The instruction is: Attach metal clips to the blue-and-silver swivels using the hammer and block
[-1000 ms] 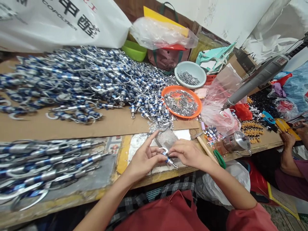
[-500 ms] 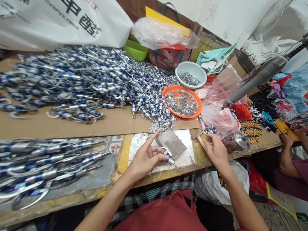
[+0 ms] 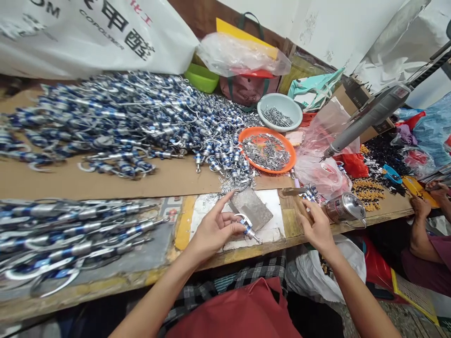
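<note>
My left hand (image 3: 216, 230) pinches a small silver-and-blue metal fitting (image 3: 249, 230) with a curved pale arm, its pin end pointing down to the right; the index finger stretches out above it. Just beyond lies a grey metal block (image 3: 252, 209) on white paper. To the right, my right hand (image 3: 318, 225) is closed round the wooden handle (image 3: 304, 210) of a hammer (image 3: 295, 191). The hammer's head sits above the bench, apart from the block and the fitting.
A large heap of similar fittings (image 3: 141, 112) covers the cardboard; more lie in rows (image 3: 81, 234) at left. An orange tray (image 3: 293, 162) holds small metal plates, a pale bowl (image 3: 262, 115) pins. An electric screwdriver (image 3: 369, 119) hangs at right, above a lidded metal mug (image 3: 343, 209). Another person's hands (image 3: 423, 206) work far right.
The hammer has turned in my right hand, its head lifting slightly and moving right. My left hand keeps the fitting almost in the same place. The view has shifted slightly.
</note>
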`<move>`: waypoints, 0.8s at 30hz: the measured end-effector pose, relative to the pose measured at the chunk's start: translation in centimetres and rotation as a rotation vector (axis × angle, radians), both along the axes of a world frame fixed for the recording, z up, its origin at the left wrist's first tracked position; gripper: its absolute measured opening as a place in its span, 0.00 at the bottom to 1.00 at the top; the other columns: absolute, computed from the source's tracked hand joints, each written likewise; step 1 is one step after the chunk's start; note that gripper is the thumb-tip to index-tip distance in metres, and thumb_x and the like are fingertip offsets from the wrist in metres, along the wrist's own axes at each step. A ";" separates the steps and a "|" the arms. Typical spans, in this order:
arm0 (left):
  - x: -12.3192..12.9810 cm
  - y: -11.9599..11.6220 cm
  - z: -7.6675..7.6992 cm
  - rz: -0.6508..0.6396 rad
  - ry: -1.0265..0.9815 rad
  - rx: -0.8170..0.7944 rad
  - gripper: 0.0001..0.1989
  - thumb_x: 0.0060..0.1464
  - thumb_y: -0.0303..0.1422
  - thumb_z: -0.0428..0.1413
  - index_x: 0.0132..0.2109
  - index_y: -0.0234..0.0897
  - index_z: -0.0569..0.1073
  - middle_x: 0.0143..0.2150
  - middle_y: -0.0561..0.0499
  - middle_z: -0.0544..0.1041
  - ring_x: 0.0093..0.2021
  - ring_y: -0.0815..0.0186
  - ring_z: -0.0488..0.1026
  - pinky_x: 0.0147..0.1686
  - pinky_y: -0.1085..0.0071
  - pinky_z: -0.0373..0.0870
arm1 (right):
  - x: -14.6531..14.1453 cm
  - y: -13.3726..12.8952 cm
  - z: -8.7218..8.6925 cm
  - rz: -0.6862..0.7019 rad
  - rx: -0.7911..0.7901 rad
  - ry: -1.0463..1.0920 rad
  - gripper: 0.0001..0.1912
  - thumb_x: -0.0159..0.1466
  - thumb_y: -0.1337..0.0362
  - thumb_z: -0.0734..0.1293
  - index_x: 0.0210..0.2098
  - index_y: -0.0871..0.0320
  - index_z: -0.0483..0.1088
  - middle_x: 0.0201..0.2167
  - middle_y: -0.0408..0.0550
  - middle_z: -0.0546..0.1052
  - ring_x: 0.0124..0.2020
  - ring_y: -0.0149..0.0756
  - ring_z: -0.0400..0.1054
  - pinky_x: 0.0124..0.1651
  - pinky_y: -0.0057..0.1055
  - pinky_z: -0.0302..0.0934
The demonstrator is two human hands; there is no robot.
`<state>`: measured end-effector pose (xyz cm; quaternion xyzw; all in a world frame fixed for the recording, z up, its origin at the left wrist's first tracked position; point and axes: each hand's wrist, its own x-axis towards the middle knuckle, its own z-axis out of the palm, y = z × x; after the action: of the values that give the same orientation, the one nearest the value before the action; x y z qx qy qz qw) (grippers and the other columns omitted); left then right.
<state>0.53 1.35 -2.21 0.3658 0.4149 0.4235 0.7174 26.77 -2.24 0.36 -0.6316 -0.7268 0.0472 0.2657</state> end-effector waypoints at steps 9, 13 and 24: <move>-0.1 -0.1 0.5 0.002 0.004 0.001 0.53 0.34 0.27 0.64 0.65 0.36 0.45 0.23 0.58 0.73 0.24 0.69 0.73 0.28 0.70 0.74 | -5.4 -2.4 3.2 0.441 0.136 -0.102 0.32 0.61 0.78 0.55 0.63 0.54 0.48 0.42 0.51 0.73 0.40 0.35 0.70 0.40 0.28 0.66; 0.0 0.0 0.6 0.010 0.020 0.000 0.53 0.34 0.27 0.64 0.65 0.35 0.45 0.22 0.58 0.74 0.23 0.69 0.73 0.27 0.72 0.73 | -5.6 -2.2 2.8 0.456 -0.009 -0.204 0.31 0.61 0.77 0.52 0.62 0.55 0.51 0.39 0.50 0.73 0.37 0.34 0.69 0.37 0.28 0.67; -0.4 0.0 0.9 -0.041 0.164 0.034 0.26 0.34 0.30 0.64 0.45 0.33 0.72 0.26 0.53 0.77 0.29 0.65 0.76 0.35 0.68 0.74 | 0.2 2.2 -0.9 -0.017 -0.211 -0.036 0.21 0.65 0.62 0.57 0.57 0.53 0.60 0.50 0.50 0.71 0.49 0.40 0.66 0.49 0.36 0.62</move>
<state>0.14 1.34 -1.30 0.4198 0.4573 0.3843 0.6833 26.96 0.00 -0.50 -0.6629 -0.7171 0.1101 0.1849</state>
